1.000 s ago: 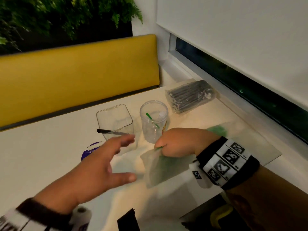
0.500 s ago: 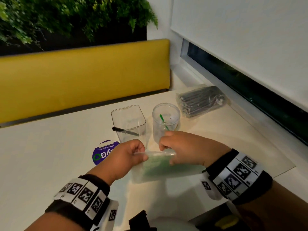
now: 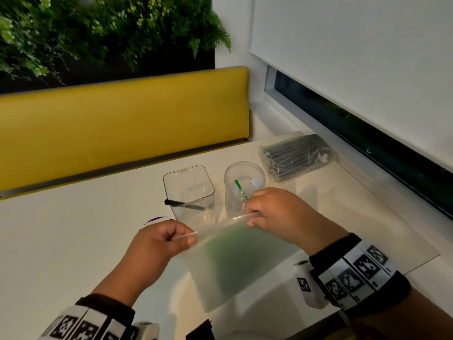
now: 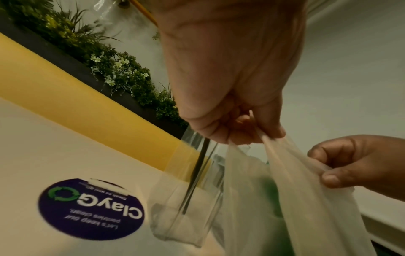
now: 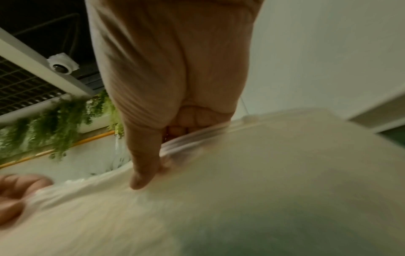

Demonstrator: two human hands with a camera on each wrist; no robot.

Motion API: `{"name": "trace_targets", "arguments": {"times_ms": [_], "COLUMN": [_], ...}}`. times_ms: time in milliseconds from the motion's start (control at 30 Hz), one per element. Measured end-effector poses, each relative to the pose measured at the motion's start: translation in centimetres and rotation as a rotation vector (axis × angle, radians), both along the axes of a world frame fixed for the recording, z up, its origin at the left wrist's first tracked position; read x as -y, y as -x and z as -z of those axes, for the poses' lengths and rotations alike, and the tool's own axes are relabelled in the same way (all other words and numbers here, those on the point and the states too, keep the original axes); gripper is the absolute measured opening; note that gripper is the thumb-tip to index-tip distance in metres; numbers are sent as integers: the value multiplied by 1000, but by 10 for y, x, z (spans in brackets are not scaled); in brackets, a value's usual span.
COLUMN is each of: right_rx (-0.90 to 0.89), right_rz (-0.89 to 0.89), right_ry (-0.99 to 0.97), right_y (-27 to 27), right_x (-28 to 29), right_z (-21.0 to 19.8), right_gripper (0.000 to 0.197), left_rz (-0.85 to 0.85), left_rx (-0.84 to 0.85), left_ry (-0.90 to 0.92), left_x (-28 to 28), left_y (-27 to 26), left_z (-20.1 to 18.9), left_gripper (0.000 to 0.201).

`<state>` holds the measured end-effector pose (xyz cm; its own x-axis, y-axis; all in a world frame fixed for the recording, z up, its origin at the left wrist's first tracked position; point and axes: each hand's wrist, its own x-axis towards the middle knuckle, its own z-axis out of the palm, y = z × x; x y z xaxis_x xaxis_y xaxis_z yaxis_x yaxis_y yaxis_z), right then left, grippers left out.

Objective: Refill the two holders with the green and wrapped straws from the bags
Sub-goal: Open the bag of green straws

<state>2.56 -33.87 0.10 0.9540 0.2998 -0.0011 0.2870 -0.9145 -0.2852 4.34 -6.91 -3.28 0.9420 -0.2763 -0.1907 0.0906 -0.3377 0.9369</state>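
Observation:
A frosted bag of green straws (image 3: 235, 261) hangs above the table between both hands. My left hand (image 3: 169, 238) pinches the bag's top edge at the left corner, and my right hand (image 3: 259, 212) pinches the same edge at the right. The bag (image 4: 285, 199) and its seal strip (image 5: 197, 138) fill both wrist views. Behind the hands stand two clear holders: a square one (image 3: 188, 192) with one black straw (image 3: 181, 204), and a round one (image 3: 244, 185) with one green straw (image 3: 239, 187). A bag of dark wrapped straws (image 3: 297, 155) lies at the back right.
A round purple sticker (image 4: 92, 209) lies on the white table (image 3: 73, 241) left of the square holder. A yellow bench back (image 3: 122, 123) and plants run behind the table. A window sill and blind (image 3: 355, 69) close the right side.
My left hand came in and took the bag's left corner. Both hands have since lifted the bag and pulled its top edge taut between them.

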Motion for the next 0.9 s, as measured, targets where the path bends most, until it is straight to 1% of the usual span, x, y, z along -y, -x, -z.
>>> {"name": "trace_targets", "arguments": {"times_ms": [67, 100, 167, 200, 267, 333, 367, 400, 433, 467, 500, 533, 567, 600, 633, 700, 733, 833, 900], "right_rx": [-33, -48, -62, -73, -127, -167, -176, -181, -180, -172, -168, -162, -156, -146, -135, -114, -110, -125, -136], "right_rz": [65, 106, 192, 245, 363, 399, 390, 374, 355, 333, 316, 299, 285, 269, 258, 236, 234, 247, 241], "right_ry": [-16, -21, -26, -54, -226, -364, -381, -390, -390, -392, -387, -379, -362, -352, -340, -301, -283, -259, -250], "right_y": [3, 5, 11, 13, 18, 22, 23, 23, 23, 22, 20, 18, 17, 15, 14, 12, 11, 14, 17], "right_x": [16, 26, 46, 56, 69, 73, 72, 70, 66, 62, 58, 55, 51, 48, 46, 46, 47, 51, 49], "right_z": [-4, -6, -10, -10, -9, -6, -4, -3, -2, -2, -2, -1, -2, -2, -4, -5, -5, -2, 3], "right_gripper": [12, 11, 9, 8, 3, 4, 3, 2, 2, 3, 3, 4, 5, 5, 6, 7, 8, 10, 9], "left_rz": [-48, -57, -37, -17, 40, 147, 210, 267, 322, 366, 395, 412, 428, 438, 453, 453, 438, 453, 497], "left_rx": [-36, -47, -53, -52, -13, 113, 197, 284, 374, 461, 524, 559, 559, 549, 533, 518, 507, 471, 479], "left_ry": [75, 77, 10, -50, -241, -499, -602, -658, -688, -666, -632, -586, -546, -517, -505, -506, -498, -471, -525], "left_x": [-6, -10, -18, -23, -30, -28, -20, -9, 6, 24, 44, 64, 82, 99, 113, 129, 132, 130, 126], "left_y": [1, 1, -1, -4, -9, -11, -9, -6, -3, -2, -2, -3, -4, -6, -8, -12, -13, -13, -13], "left_z": [1, 3, 6, 9, 15, 13, 7, -1, -9, -13, -19, -24, -27, -27, -27, -24, -22, -16, -13], "left_gripper": [14, 17, 21, 22, 25, 27, 24, 22, 32, 44, 51, 54, 54, 50, 42, 23, 19, 13, 11]}}
